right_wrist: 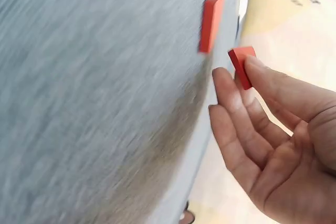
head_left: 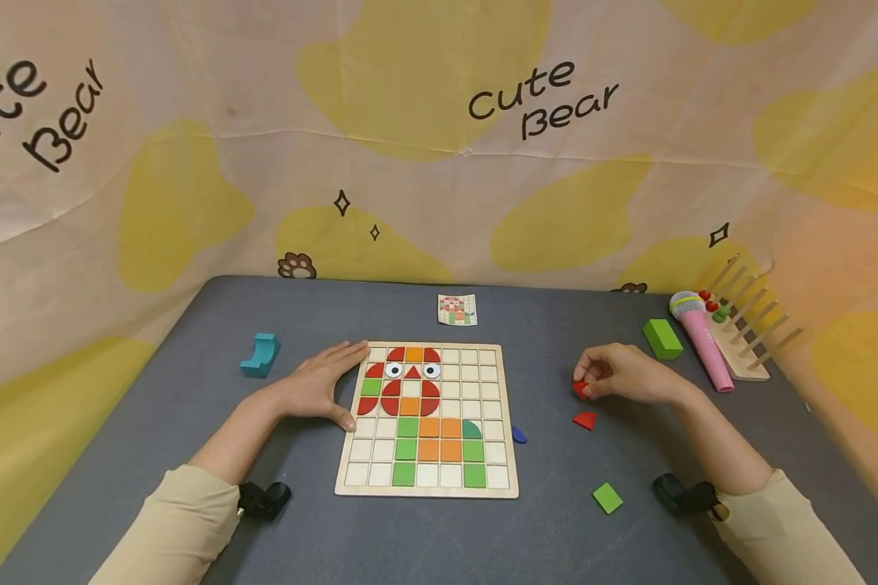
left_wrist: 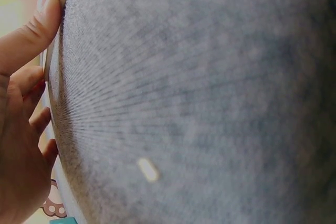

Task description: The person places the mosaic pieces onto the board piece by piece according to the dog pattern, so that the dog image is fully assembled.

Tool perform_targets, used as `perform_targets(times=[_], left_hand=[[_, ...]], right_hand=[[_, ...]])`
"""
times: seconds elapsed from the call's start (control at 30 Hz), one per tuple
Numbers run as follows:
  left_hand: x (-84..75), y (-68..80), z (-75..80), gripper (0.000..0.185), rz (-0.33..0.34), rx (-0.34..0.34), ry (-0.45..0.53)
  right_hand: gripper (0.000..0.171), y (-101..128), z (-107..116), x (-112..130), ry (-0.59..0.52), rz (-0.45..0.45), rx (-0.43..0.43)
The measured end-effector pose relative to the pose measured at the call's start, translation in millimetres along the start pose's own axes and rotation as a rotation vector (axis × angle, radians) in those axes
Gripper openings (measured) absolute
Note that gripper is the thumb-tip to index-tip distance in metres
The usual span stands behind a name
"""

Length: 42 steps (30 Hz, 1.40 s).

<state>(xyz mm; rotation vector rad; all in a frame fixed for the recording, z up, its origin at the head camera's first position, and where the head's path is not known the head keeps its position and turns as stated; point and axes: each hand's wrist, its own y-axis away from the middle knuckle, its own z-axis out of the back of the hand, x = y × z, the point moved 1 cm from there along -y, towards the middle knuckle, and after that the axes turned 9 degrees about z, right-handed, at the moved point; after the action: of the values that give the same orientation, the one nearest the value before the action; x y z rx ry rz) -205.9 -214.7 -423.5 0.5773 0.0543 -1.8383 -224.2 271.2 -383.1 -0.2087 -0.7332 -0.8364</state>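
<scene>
A wooden grid board [head_left: 510, 455] lies on the table, its squares partly filled with red, orange, green and eye-marked tiles. My left hand [head_left: 315, 386] rests at the board's left edge, fingers extended toward the upper corner and thumb lower down; in the left wrist view the thumb [left_wrist: 44, 22] touches the edge. Right of the board, my right hand [head_left: 625, 374] pinches a small red block [right_wrist: 242, 65] between thumb and fingers. Just below that hand lies another red block [head_left: 585, 420], roughly wedge-shaped. A green square tile [head_left: 607, 498] lies nearer me, and a blue piece [head_left: 519, 435] sits against the board's right side.
Beyond the board is a small picture card [head_left: 457, 309]. A teal curved block [head_left: 260, 355] stands at left. At right are a green block [head_left: 662, 339], a pink toy microphone [head_left: 706, 345] and a wooden peg stand [head_left: 749, 366]. A patterned cloth [head_left: 410, 106] hangs behind the table.
</scene>
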Motion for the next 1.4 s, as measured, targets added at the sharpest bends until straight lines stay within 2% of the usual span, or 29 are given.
perform_targets(times=[0.13, 0.47, 0.6, 0.8, 1.1, 1.4], left_hand=[[-1.2, -0.4, 0.3, 0.124, 0.001, 0.002, -0.003], [-0.4, -0.9, 0.2, 0.124, -0.002, 0.003, -0.011], [0.9, -1.0, 0.2, 0.124, 0.001, 0.006, -0.007], [1.2, 0.3, 1.0, 0.124, 0.007, 0.007, 0.004], [0.2, 0.0, 0.0, 0.124, 0.006, 0.009, 0.01], [-0.1, 0.5, 0.2, 0.123, -0.004, 0.003, 0.001]], right_hand=[[0.009, -7, -3, 12, -0.009, -0.005, -0.044], [0.011, -34, -8, 39, -0.113, -0.022, -0.065], [0.014, -45, -10, 47, -0.115, -0.013, -0.062], [0.024, -62, -16, 56, -0.102, 0.05, -0.044], [0.019, -89, -26, 69, -0.07, 0.093, -0.06], [0.017, -107, -35, 77, -0.069, 0.078, -0.051]])
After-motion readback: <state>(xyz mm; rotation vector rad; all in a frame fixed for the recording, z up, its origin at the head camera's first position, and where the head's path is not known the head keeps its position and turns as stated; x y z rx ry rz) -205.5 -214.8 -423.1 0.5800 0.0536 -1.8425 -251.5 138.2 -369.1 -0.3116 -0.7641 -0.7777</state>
